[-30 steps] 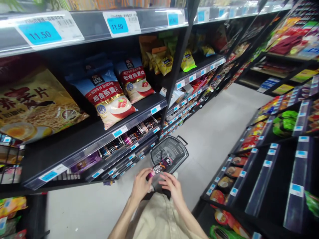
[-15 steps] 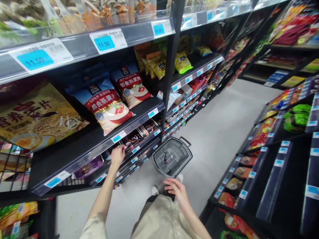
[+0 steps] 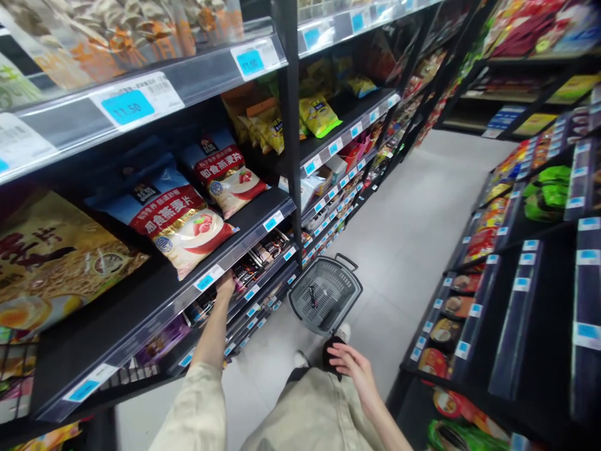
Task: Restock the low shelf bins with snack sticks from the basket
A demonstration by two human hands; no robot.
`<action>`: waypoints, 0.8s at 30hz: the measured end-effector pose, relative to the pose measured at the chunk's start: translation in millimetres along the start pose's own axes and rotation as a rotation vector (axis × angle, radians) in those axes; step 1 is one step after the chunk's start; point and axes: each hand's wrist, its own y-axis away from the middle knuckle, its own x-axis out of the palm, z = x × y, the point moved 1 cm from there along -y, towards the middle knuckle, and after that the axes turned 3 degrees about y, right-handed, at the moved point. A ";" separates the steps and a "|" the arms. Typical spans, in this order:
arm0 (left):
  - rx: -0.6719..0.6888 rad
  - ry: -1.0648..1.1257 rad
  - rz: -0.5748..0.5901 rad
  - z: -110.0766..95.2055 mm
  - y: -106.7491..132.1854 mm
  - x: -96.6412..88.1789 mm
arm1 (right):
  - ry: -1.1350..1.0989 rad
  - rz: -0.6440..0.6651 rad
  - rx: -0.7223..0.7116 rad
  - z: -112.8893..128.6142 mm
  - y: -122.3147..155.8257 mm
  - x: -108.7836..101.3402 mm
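Observation:
My left hand [image 3: 226, 285] reaches into the low shelf under the oatmeal bags, among small dark packets [image 3: 248, 270] standing in rows. Its fingers are hidden in the shelf's shadow, so I cannot see what they touch. In front of my body, over the floor, my right hand [image 3: 351, 368] hangs with its fingers stretched out and holds nothing. A grey shopping basket [image 3: 353, 299] stands on the floor beyond it, its handle up at the far end. One small dark slim item [image 3: 313, 297] lies inside the basket.
Above my left arm, blue and red oatmeal bags [image 3: 190, 222] lie on a black shelf with a price-tag rail [image 3: 162, 319]. A purple packet [image 3: 164, 338] sits lower left. Shelving with instant noodle tubs [image 3: 444, 335] lines the right. Grey floor [image 3: 399, 232] runs between.
My left hand has gone deeper into the low shelf; a small pinkish thing at its fingertips is no longer plain to see. My right hand stays stretched out. The view has shifted slightly.

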 end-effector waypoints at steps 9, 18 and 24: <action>0.070 -0.024 0.075 -40.0 9.5 50.6 | 0.019 0.006 0.017 4.1 -14.1 -2.0; 0.087 -0.006 0.041 -31.2 -13.6 52.1 | 0.017 -0.002 0.070 7.5 -25.7 -15.1; 0.107 -0.091 0.058 -27.1 -12.6 67.7 | -0.017 0.006 0.137 8.8 -40.9 -25.4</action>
